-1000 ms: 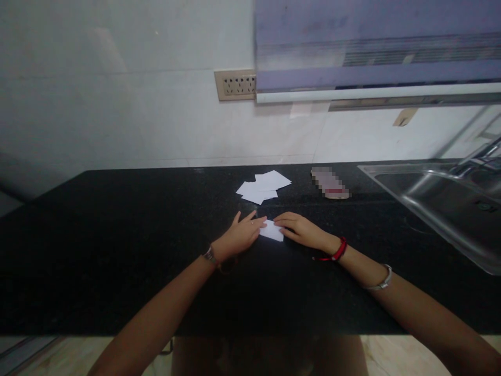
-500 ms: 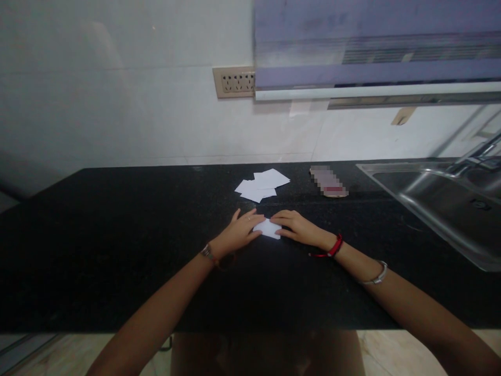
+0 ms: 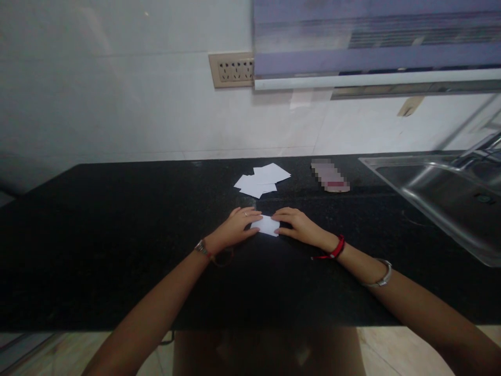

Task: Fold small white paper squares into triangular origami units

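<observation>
A small white sheet of paper (image 3: 266,225) lies on the black countertop between my two hands. My left hand (image 3: 234,228) holds its left edge, thumb at the near side and fingers at the far side. On the right edge, my right hand (image 3: 298,226) grips the paper the same way, its fingertips covering the far corner. Whether the paper is one layer or folded, I cannot tell. Just beyond the hands lies a loose pile of white paper pieces (image 3: 260,181), overlapping one another.
A blurred-out phone-like object (image 3: 330,176) lies right of the pile. Farther right, a steel sink (image 3: 450,209) with a faucet (image 3: 479,149) is set into the black countertop (image 3: 117,235). Behind stand a pale wall with a socket panel (image 3: 233,70) and a purple blind (image 3: 371,42).
The left hand's fingers have drawn closer together on the paper's far edge. The right hand keeps nearly the same hold. The whole view has shifted slightly.
</observation>
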Demonstrator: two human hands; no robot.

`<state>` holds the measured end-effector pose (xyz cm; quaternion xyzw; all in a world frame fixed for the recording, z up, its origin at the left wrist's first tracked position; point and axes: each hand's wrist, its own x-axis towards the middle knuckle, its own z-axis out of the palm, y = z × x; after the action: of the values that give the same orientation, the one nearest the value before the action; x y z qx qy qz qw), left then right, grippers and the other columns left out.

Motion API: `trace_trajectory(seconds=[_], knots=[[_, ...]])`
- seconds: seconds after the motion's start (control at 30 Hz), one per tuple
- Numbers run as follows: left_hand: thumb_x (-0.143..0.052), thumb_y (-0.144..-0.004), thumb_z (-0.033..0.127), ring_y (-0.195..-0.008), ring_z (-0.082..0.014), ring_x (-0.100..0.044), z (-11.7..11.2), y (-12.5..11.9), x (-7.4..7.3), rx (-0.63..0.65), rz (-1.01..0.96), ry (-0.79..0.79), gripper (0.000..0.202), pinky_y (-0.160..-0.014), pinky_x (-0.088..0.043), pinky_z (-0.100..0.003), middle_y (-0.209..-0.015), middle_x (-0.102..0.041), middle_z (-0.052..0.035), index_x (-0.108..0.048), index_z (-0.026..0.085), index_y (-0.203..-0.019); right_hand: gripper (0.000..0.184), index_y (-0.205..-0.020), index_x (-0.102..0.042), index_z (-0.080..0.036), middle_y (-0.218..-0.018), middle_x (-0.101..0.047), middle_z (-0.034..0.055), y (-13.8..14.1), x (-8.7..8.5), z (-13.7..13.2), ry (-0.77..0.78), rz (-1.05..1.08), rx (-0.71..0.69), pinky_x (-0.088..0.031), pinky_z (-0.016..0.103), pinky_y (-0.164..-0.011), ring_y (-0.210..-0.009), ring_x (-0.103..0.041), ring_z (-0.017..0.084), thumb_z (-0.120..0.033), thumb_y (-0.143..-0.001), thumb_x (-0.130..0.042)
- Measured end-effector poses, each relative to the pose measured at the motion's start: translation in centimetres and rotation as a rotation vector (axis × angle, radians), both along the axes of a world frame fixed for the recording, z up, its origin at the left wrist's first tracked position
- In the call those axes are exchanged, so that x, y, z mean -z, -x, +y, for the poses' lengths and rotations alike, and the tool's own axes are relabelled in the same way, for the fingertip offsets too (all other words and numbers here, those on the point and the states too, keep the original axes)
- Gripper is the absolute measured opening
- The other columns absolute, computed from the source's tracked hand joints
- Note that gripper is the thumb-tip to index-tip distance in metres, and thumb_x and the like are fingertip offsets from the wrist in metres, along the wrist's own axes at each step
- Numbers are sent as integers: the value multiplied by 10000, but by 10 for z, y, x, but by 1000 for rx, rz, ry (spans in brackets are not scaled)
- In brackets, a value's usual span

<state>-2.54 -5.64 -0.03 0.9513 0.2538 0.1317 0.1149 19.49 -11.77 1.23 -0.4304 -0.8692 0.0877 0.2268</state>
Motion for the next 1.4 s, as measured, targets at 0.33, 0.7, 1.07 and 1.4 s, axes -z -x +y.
trace_trajectory(seconds=[0.33, 0.7, 1.07, 1.4], knots=[[-505, -765, 364, -1127, -200, -392, 2, -1, -4, 1, -33, 43, 367, -957, -268, -374, -1173, -503, -54, -509, 218, -1102, 323, -1033, -569, -184, -1016, -536, 94, 7, 0, -5, 18, -40, 62, -363, 375, -818, -942, -480, 210, -350, -758, -532], [-576, -708, 344, -1062, -210, -440, 4, -4, -5, -39, -107, 147, 373, -927, -302, -384, -1097, -538, -59, -529, 198, -1048, 384, -1077, -547, -148, -1000, -561, 110, 7, 2, -3, 63, 52, 121, -400, 350, -803, -916, -511, 202, -336, -744, -553], [-605, -635, 124, -859, -166, -559, -13, -15, -14, -220, -511, 591, 474, -723, -475, -306, -1082, -482, -77, -443, 169, -1078, 212, -879, -603, -126, -844, -641, 62, 9, 1, 5, 358, 636, 289, -469, 287, -702, -750, -596, 151, -225, -695, -570], [-629, -601, 64, -740, -137, -599, -19, -21, -16, -383, -642, 841, 374, -646, -495, -250, -834, -614, -29, -485, 137, -938, 261, -913, -598, -119, -760, -639, 42, 8, 3, 6, 534, 790, 289, -488, 270, -623, -655, -587, 128, -213, -670, -579]])
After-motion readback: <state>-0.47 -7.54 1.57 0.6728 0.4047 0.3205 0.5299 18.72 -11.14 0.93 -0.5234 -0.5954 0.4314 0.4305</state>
